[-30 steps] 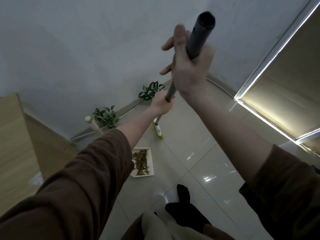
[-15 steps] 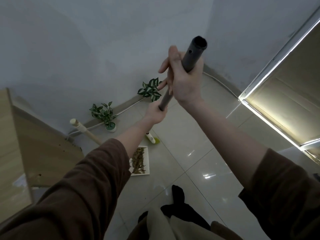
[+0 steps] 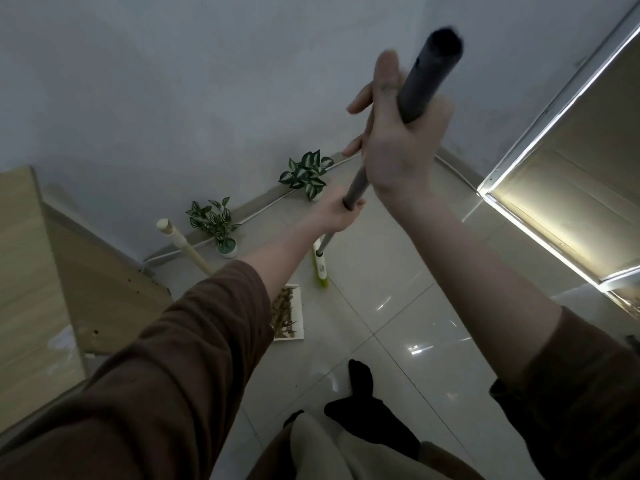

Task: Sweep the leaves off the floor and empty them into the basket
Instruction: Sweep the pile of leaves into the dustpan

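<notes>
I hold a broom by its dark grey handle (image 3: 424, 81) with both hands. My right hand (image 3: 398, 143) grips the handle near its top end, close to the camera. My left hand (image 3: 337, 214) grips it lower down. The broom's yellow-green head (image 3: 320, 268) rests on the tiled floor, just right of a white dustpan (image 3: 298, 336) that lies flat with a heap of dry brown leaves (image 3: 285, 315) in it. My left forearm hides part of the pan. No basket is in view.
Two small potted plants (image 3: 214, 221) (image 3: 306, 173) stand along the grey wall's base. A pale wooden pole (image 3: 181, 244) leans beside a wooden panel (image 3: 27, 271) at the left. A lit window frame (image 3: 540, 133) runs along the right. My dark-socked foot (image 3: 363, 382) stands on the glossy tiles.
The handle's top end rose and came nearer the camera. The broom head shifted slightly right of the dustpan. Both hands kept their grip.
</notes>
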